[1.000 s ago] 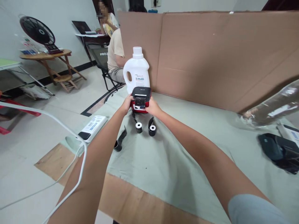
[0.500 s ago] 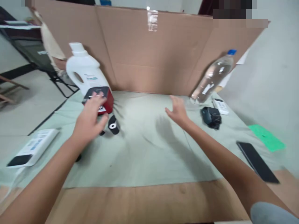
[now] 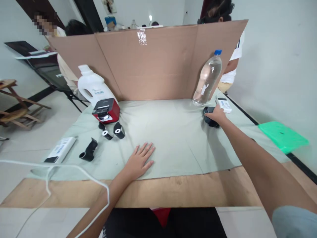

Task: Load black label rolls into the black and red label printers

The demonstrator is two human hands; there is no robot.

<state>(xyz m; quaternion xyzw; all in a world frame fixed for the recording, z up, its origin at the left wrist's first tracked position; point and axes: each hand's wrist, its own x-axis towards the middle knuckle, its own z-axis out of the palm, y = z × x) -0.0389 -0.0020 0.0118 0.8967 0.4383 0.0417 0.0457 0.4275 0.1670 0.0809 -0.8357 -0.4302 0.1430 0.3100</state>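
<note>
Flat on the pale green cloth (image 3: 163, 132), my left hand (image 3: 140, 162) lies with its fingers spread, holding nothing. My right hand (image 3: 218, 115) reaches far out to the right and grips a small black boxy object (image 3: 211, 121) from above. The thumb points left across its top; the other fingers are partly hidden. Just behind it a clear bottle with a blue cap (image 3: 208, 79) leans against the cardboard. A white device with a label (image 3: 224, 105) lies to the right of that hand.
A cardboard screen (image 3: 148, 66) stands along the back. At left are a white jug (image 3: 95, 86), a red-and-black boxy device (image 3: 107, 110), several black rolls (image 3: 119, 131) and a white power bank (image 3: 61, 148) with a cable (image 3: 81, 170). A green sheet (image 3: 282, 135) lies right. People sit beyond.
My left hand has moved from near the red-and-black device down onto the cloth at front. My right hand has moved right onto the black boxy object. The view has shifted.
</note>
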